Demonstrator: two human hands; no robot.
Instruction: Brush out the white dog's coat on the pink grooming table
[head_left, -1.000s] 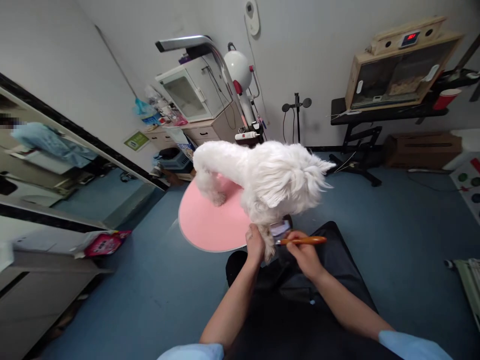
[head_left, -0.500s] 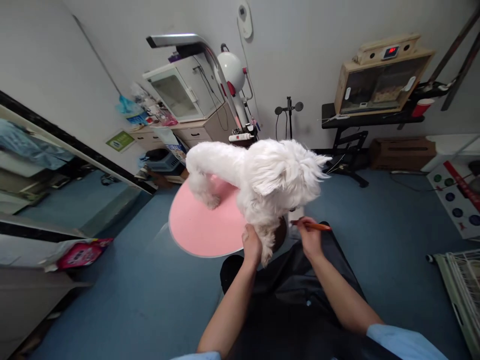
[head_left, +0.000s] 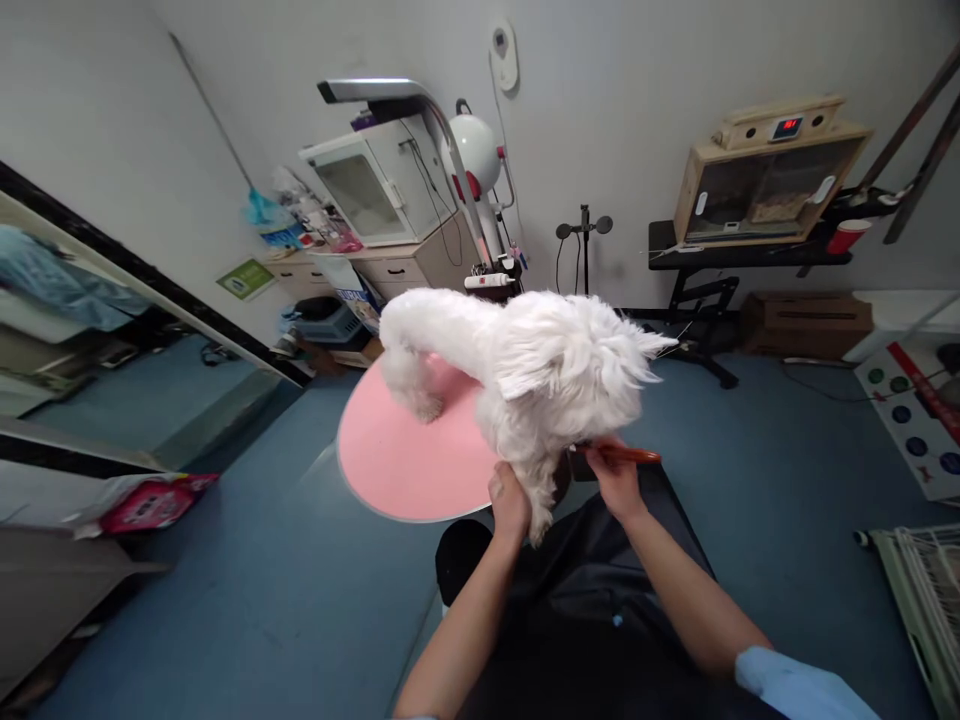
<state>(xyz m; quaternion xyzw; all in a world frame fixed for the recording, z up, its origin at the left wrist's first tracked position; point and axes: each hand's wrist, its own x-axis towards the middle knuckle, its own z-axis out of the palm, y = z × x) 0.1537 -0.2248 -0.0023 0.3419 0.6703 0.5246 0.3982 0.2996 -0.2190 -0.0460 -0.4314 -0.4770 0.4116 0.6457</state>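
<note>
A small white dog (head_left: 525, 375) stands on a round pink counter (head_left: 397, 465), its rear toward the far wall and its head and chest hanging over the near edge, close to the person's dark apron (head_left: 592, 610). The left hand (head_left: 510, 505) is closed around the dog's front leg just below the chest, fingers wrapped in the fur so that the paw dangles beneath the grip. The right hand (head_left: 615, 480) is just beside it, on the other side of that leg, fingers pinched on a grooming brush (head_left: 619, 455) with an orange handle; the handle points out to the right, and the head of the brush is tucked under the dog's chest fur (too hidden to tell how it meets the coat). Both forearms are bare, with pale blue sleeves at the elbows.

Behind the counter a curved metal arm (head_left: 405, 105) rises, and a white cabinet (head_left: 375, 180) sits on a set of drawers against the wall. A wooden box with a red digital display (head_left: 765, 170) rests on a black stand to the right. The floor (head_left: 262, 580) is blue.
</note>
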